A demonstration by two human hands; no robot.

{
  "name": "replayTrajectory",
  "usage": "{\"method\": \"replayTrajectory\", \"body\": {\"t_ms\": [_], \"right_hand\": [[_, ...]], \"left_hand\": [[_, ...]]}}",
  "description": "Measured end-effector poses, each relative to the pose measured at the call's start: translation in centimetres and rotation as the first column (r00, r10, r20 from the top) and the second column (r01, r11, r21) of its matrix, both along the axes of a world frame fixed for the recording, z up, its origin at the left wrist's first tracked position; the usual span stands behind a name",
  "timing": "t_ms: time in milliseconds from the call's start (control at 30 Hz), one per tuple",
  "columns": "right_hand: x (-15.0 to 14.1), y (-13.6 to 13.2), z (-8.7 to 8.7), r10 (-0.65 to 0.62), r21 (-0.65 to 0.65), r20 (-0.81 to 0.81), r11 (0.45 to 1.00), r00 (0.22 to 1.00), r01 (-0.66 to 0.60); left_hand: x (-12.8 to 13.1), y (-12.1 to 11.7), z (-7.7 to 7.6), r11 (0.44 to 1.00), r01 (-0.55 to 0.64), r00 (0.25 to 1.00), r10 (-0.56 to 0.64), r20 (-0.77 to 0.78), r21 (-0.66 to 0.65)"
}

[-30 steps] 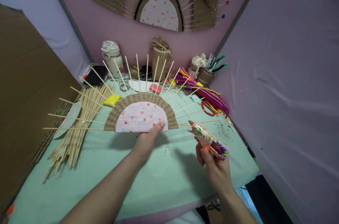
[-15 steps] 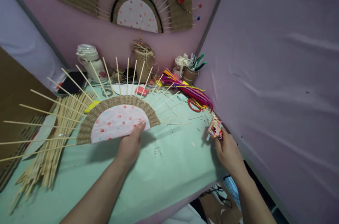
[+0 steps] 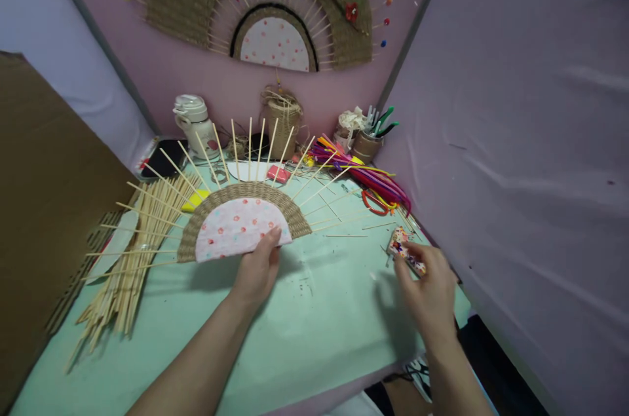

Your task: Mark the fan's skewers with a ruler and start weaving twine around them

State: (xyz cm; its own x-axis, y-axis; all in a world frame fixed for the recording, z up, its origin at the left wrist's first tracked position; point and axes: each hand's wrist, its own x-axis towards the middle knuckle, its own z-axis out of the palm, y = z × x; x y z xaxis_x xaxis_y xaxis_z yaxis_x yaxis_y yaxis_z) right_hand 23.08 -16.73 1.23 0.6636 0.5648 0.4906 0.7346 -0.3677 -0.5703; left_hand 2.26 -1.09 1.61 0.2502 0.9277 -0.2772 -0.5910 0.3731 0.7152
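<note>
Left hand [image 3: 258, 266] clamps the fan [image 3: 240, 230] by its flat edge, probably to spare the sticks [image 3: 250, 149], while right hand [image 3: 431, 285], loosely parted, is at the glue gun [image 3: 398, 238], contact unclear.

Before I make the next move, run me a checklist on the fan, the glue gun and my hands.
1. Left hand holding the fan by its lower edge: ok.
2. Patterned cloth facing up toward the camera: ok.
3. Glue gun at the table's right side: ok.
4. Right hand off the glue gun: cannot tell; its fingertips overlap it in view.
5. Fan's sticks apart from the stick bundle: cannot tell; they cross before it.
</note>
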Motion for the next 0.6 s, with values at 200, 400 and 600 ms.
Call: {"method": "replayTrajectory", "body": {"t_ms": [200,400,600], "right_hand": [[-8.5,6.0,1.2,0.439,0.372,-0.753,0.898,0.490,-0.234],[-10.5,8.6,1.5,0.484,0.484,-0.851,0.873,0.205,-0.053],[-10.7,8.9,1.9,0.482,0.487,-0.863,0.873,0.151,-0.004]], "left_hand": [[-0.1,-0.5,0.0,0.998,0.050,0.998,-0.051,0.020,0.046],[-0.3,-0.6,0.4,0.994,0.077,0.997,-0.079,0.025,0.080],[-0.3,-0.8,0.8,0.990,0.090,0.996,-0.089,-0.011,0.106]]}}
